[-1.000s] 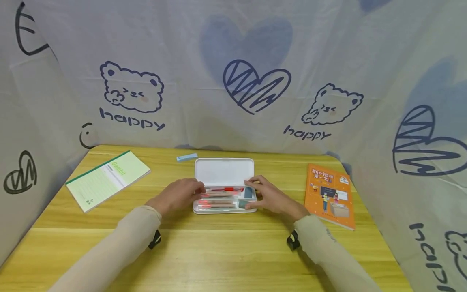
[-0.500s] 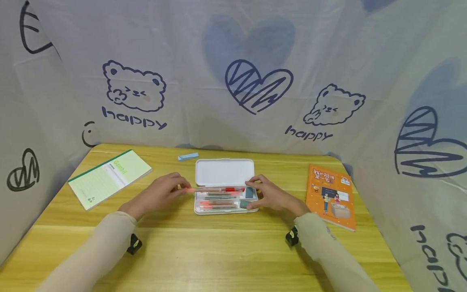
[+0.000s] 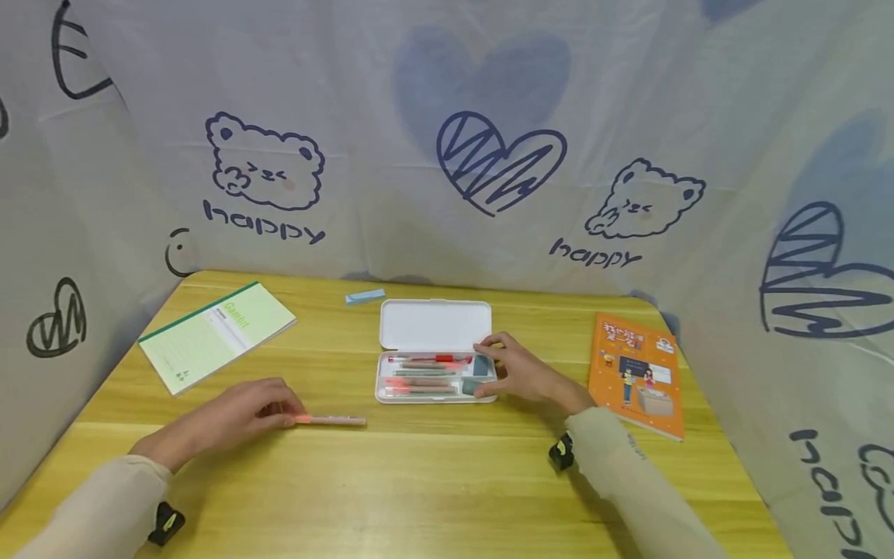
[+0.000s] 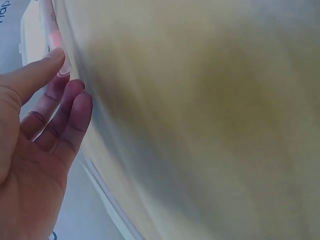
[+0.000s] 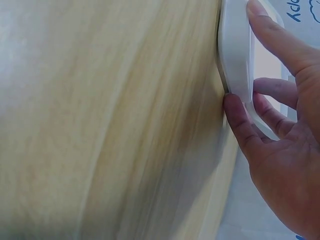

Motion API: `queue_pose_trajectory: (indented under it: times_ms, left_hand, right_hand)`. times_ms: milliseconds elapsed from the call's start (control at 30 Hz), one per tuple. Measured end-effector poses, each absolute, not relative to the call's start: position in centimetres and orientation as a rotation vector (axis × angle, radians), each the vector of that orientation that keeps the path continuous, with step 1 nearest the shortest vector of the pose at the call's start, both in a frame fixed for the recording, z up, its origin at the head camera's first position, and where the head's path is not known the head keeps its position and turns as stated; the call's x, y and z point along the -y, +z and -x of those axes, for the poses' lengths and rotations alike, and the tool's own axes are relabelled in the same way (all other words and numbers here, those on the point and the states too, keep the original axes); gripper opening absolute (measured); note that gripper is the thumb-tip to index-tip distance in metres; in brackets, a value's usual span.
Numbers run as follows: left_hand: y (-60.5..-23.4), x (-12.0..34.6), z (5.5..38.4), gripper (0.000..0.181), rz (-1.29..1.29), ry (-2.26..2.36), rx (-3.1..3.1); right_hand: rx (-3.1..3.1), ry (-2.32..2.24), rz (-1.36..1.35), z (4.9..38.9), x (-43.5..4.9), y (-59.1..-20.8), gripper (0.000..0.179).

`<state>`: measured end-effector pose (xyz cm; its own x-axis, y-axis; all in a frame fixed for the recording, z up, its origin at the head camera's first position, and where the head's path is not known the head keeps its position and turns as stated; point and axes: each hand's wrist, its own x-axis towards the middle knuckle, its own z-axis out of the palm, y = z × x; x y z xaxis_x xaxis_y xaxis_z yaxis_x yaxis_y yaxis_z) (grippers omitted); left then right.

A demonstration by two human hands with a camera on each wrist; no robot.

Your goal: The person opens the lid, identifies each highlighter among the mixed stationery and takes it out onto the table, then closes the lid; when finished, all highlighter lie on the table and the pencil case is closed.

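My left hand (image 3: pixel 226 419) pinches one end of a pinkish pen (image 3: pixel 335 421) between thumb and fingers, low over the table left of the case. In the left wrist view the pen's clear, pink-tinted end (image 4: pixel 56 38) shows at the thumb. A white pencil case (image 3: pixel 436 326) lies with its lid raised at the centre. Inside are a red-gripped pen (image 3: pixel 445 359), several pale pens with pinkish ends (image 3: pixel 419 383) and two grey-green blocks (image 3: pixel 480 365). My right hand (image 3: pixel 527 376) grips the case's right end, thumb and fingers spread along its rim.
A green notebook (image 3: pixel 220 338) lies at the left, and an orange book (image 3: pixel 637 376) at the right. Behind the case is a small light-blue strip (image 3: pixel 365 296). A printed cloth (image 3: pixel 391 194) hangs round the wooden table (image 3: pixel 447 497).
My left hand has drawn the pen out of the case and brought it left and toward the front. The right hand stays at the case's right end.
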<state>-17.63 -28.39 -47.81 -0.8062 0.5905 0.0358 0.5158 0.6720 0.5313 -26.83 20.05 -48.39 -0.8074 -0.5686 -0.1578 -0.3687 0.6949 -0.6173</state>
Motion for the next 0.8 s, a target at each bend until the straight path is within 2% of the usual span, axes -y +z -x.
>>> queue_pose_trajectory:
  times_ms: [267, 800]
  left_hand:
    - [-48.41, 28.13, 17.51, 0.009, -0.872, 0.849, -2.677]
    - [-48.42, 27.99, 17.48, 0.023, -0.803, 0.888, -2.670]
  right_hand:
    - [-2.560, -0.826, 0.750, 26.68, -20.15, -48.01, 0.091]
    - [-2.556, -0.821, 0.739, 26.74, -20.33, -48.15, 0.091]
